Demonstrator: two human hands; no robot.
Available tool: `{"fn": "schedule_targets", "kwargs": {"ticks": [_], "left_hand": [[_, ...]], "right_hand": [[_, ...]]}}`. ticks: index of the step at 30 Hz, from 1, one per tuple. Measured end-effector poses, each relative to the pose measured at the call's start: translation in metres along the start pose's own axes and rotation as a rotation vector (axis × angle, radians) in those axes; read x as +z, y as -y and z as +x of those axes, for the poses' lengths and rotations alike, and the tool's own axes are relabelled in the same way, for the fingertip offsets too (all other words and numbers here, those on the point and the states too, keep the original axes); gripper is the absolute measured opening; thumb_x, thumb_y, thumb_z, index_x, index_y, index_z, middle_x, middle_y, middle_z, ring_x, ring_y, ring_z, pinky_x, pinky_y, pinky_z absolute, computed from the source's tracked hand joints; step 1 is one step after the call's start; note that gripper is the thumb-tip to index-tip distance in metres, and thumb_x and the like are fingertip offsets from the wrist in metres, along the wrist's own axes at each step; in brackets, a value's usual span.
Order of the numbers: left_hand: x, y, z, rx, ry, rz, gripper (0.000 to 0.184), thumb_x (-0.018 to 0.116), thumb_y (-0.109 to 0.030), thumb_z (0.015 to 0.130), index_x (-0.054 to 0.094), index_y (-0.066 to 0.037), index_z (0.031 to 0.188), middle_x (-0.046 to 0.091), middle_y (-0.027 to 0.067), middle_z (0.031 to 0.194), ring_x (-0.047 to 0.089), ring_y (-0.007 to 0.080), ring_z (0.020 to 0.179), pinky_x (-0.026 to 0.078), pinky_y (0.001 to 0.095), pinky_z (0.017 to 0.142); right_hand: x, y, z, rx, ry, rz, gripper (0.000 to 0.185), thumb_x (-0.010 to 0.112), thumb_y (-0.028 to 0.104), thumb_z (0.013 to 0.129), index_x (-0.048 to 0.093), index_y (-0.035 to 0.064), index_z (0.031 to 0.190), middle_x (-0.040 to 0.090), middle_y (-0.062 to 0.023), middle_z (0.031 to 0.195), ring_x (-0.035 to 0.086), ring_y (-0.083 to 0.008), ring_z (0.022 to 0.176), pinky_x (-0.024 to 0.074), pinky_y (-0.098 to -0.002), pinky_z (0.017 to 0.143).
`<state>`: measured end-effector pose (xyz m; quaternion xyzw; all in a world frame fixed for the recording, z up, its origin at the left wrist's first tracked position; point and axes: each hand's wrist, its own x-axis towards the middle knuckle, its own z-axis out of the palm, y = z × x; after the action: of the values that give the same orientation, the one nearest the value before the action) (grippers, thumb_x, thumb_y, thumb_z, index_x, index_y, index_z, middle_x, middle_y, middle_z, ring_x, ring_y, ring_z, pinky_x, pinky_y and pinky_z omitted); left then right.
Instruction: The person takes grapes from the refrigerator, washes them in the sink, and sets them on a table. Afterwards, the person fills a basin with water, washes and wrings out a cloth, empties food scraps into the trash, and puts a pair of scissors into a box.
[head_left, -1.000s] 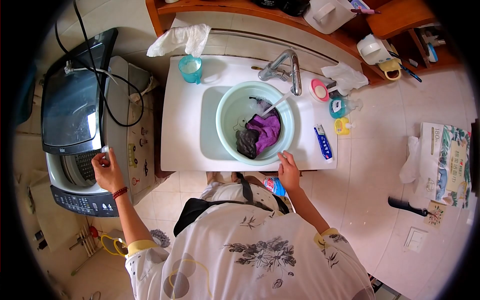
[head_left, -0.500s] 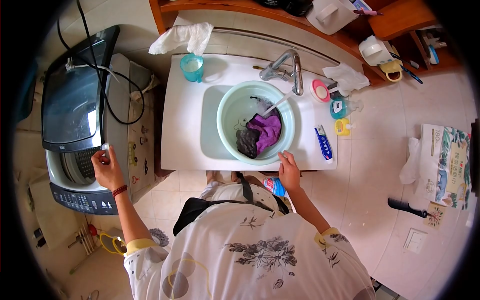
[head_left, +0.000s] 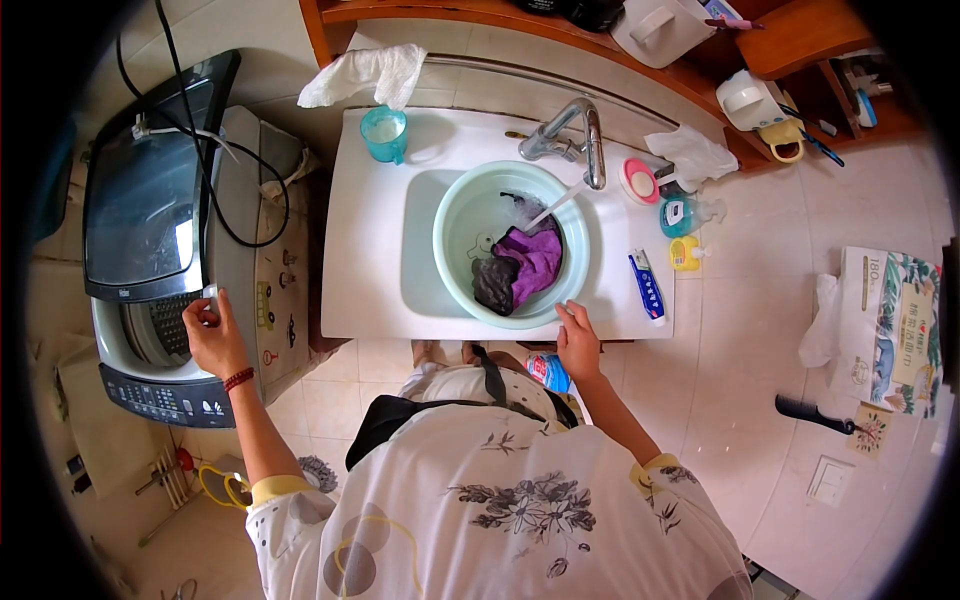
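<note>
A pale green basin [head_left: 448,275] sits in the white sink [head_left: 418,235]. Inside it, a purple cloth [head_left: 533,262] and a dark cloth [head_left: 494,283] lie in water. Water runs from the metal faucet [head_left: 592,150] into the basin. My left hand [head_left: 215,335] is closed at the raised lid [head_left: 140,220] of the washing machine [head_left: 165,395], its fingertips by a small white piece at the lid's corner; what they grip is unclear. My right hand [head_left: 577,342] is by the basin's lower right rim, fingers curled together with nothing visible in them.
On the white counter [head_left: 365,290] stand a teal cup [head_left: 384,136], a pink soap dish [head_left: 638,182], a blue pump bottle [head_left: 680,215], a yellow bottle [head_left: 685,253] and a toothpaste tube [head_left: 647,286]. Black cables [head_left: 205,170] hang over the lid. A wooden shelf [head_left: 390,12] runs above.
</note>
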<state>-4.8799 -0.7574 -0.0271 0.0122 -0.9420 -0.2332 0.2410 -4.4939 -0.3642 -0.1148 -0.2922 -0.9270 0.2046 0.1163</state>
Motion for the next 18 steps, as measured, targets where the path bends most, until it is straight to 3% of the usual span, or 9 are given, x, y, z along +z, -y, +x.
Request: {"fn": "schedule_targets", "kwargs": {"ticks": [18], "left_hand": [[0.0008, 0.0008, -0.0007, -0.006, -0.001, 0.004, 0.036, 0.072, -0.044, 0.081, 0.062, -0.011, 0.090, 0.054, -0.0032, 0.066, 0.050, 0.0113, 0.057, 0.043, 0.0274, 0.052]], "right_hand": [[-0.0004, -0.0002, -0.0008, -0.006, 0.014, -0.025, 0.042, 0.052, -0.006, 0.079, 0.059, 0.0046, 0.120, 0.052, -0.0156, 0.123, 0.056, -0.0339, 0.108, 0.0486, -0.0397, 0.088]]}}
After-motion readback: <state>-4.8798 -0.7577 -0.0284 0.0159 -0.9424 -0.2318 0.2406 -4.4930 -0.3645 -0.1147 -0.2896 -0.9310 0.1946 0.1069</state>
